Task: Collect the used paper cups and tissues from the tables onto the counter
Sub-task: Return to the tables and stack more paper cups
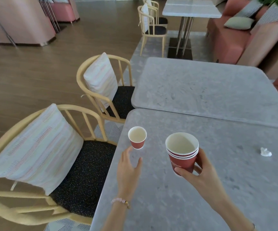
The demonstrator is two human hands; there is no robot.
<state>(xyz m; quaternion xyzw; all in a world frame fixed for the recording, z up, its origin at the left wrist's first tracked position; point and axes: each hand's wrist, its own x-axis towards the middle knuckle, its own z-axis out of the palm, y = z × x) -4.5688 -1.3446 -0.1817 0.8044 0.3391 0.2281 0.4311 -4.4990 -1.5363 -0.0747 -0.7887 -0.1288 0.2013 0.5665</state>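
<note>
My right hand [199, 170] grasps a stack of red paper cups [182, 152] at lower centre, thumb across its printed lettering, fingers partly hidden behind it. My left hand [128, 165] is spread wide, holding nothing, just below a single red paper cup [137, 138] standing upright near the grey table's [201, 197] left edge; I cannot tell whether a fingertip touches it. A crumpled white tissue [266, 152] lies at right.
</note>
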